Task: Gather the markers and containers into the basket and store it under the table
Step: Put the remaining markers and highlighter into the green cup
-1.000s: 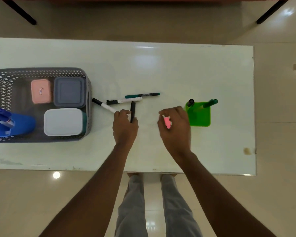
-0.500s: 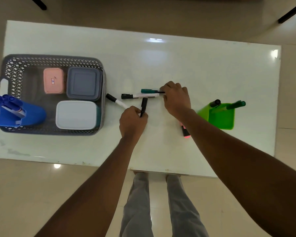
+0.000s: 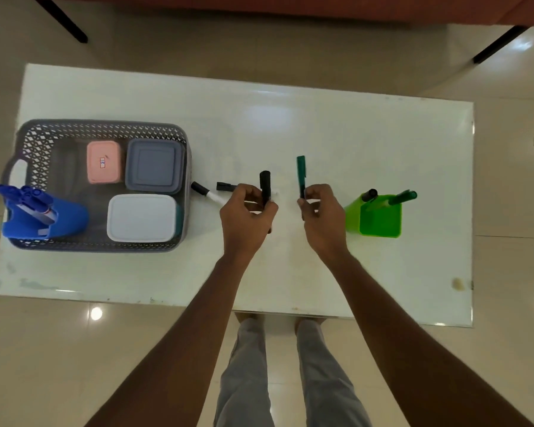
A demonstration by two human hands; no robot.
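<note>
Head view: at centre frame the left hand (image 3: 247, 218) curls its fingers round a black marker (image 3: 265, 184), cap toward the top of the frame. Just right of it, the right hand (image 3: 323, 217) pinches a green marker (image 3: 301, 174), also pointing up-frame. A white marker (image 3: 208, 195) lies on the table (image 3: 336, 134) between the left hand and the basket (image 3: 105, 126) at mid left. The basket holds a pink box (image 3: 103, 161), a grey box (image 3: 153, 166) and a white box (image 3: 141, 217), with a blue cup (image 3: 59, 218) of markers at its lower-left corner. A green cup (image 3: 378, 220) holding two markers stands at mid right.
</note>
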